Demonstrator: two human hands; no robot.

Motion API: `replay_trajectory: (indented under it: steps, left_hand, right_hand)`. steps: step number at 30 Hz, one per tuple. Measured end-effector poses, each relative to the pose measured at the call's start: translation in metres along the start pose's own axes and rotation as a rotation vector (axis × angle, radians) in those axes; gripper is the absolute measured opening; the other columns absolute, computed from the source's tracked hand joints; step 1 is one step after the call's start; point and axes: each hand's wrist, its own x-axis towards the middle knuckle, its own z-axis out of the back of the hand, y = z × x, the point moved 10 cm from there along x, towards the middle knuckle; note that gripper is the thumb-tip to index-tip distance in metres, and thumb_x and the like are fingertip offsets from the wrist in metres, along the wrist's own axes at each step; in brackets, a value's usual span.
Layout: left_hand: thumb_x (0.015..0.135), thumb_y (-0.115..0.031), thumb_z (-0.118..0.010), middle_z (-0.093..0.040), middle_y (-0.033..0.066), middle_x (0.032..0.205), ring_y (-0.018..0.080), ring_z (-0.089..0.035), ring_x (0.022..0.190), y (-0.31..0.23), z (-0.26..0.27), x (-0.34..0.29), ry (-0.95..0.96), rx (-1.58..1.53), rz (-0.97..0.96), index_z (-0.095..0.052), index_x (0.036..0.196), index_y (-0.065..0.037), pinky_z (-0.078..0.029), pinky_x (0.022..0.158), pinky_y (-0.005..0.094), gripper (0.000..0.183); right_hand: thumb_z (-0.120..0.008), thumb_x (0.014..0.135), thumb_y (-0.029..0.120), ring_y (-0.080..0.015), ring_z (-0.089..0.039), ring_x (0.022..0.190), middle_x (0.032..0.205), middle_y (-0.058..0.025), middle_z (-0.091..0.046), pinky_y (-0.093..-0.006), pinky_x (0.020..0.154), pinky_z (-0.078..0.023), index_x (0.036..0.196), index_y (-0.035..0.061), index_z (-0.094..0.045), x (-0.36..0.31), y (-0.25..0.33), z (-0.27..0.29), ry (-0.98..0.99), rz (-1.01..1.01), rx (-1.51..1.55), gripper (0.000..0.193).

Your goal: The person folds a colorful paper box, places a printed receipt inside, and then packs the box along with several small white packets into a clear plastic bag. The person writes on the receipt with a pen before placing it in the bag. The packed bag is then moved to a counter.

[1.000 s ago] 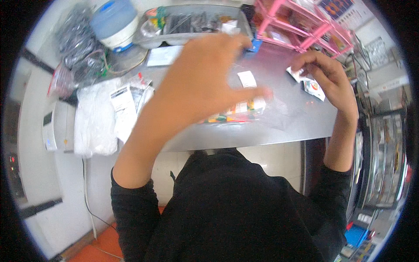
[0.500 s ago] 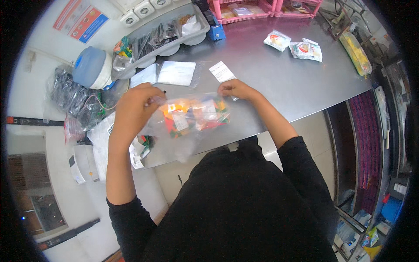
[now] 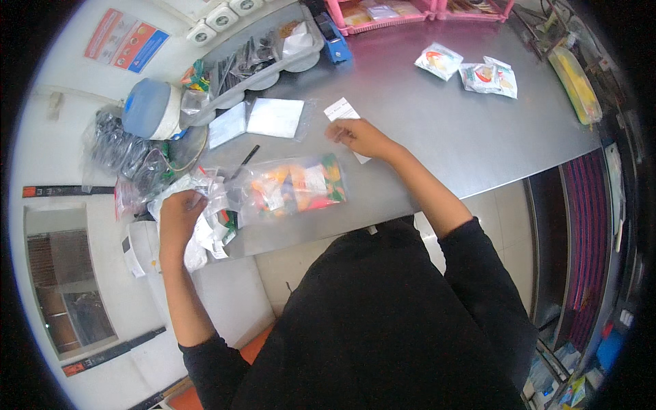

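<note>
A clear plastic bag [image 3: 256, 205] lies flat on the metal table, with colourful orange, red and green packets [image 3: 294, 184] inside. My left hand [image 3: 181, 213] is at the table's left end, beside the bag's loose end, over crumpled clear plastic and white papers [image 3: 205, 236]. Its fingers are curled together; what they hold is hidden. Over a white printed slip [image 3: 342, 109] is my right hand [image 3: 362, 139], its fingers bent, a little blurred and apart, with nothing visible between them. Whether they touch the slip I cannot tell. A black pen [image 3: 250, 157] lies just beyond the bag.
Two flat white packets [image 3: 277, 117] lie behind the bag. A grey tray [image 3: 263, 68] of dark wrapped items stands at the back left, near a blue-lidded tub [image 3: 145, 109]. White snack packets [image 3: 439, 61] lie far right. Pink baskets [image 3: 389, 24] line the back.
The bag has gone from between my hands down onto the table. My left hand has moved left and down, uncovering the pen. My right hand has let go of the bag and shifted over the slip.
</note>
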Motion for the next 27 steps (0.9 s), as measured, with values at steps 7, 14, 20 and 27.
replay_trajectory:
  steps: [7,14,20,27]
  left_hand:
    - [0.083,-0.004,-0.056,-0.063,0.004,0.077,0.0073,-0.054,0.061,0.037,0.031,-0.017,-0.034,-0.718,0.147,-0.066,0.097,0.0,-0.046,0.057,0.0213,0.018]
    - [0.084,-0.001,-0.052,-0.064,0.0099,0.098,0.0116,-0.06,0.074,0.053,0.025,-0.036,-0.151,-1.039,0.161,-0.061,0.105,0.002,-0.051,0.069,0.0239,0.023]
    - [0.079,0.003,-0.055,-0.056,0.0024,0.08,0.0131,-0.061,0.07,0.045,0.018,-0.027,-0.174,-1.518,0.08,-0.056,0.111,0.003,-0.05,0.064,0.0224,0.033]
    - [0.072,0.008,-0.059,-0.045,-0.0037,0.072,0.0038,-0.05,0.059,0.021,0.011,-0.043,-0.15,-1.498,0.068,-0.053,0.115,0.002,-0.047,0.055,0.0194,0.043]
  right_hand:
    - [-0.047,0.082,0.007,-0.0316,-0.059,0.089,0.097,-0.0169,-0.061,-0.0382,0.078,-0.046,0.098,0.0017,-0.058,0.021,0.208,-0.102,0.36,0.569,-0.075,0.02]
    - [-0.059,0.079,0.025,-0.027,-0.061,0.074,0.069,-0.0101,-0.061,-0.0378,0.08,-0.044,0.084,0.0065,-0.059,-0.022,0.142,-0.11,0.909,0.261,-1.149,0.019]
    - [-0.066,0.064,0.013,-0.0202,-0.059,0.073,0.063,-0.0026,-0.056,-0.0434,0.097,-0.034,0.066,0.0104,-0.061,-0.01,0.242,-0.019,0.457,0.572,-1.304,0.006]
    - [-0.065,0.067,0.007,-0.0218,-0.057,0.081,0.073,-0.0032,-0.056,-0.0437,0.098,-0.032,0.073,0.0076,-0.063,0.002,0.251,0.004,0.462,0.565,-1.032,0.007]
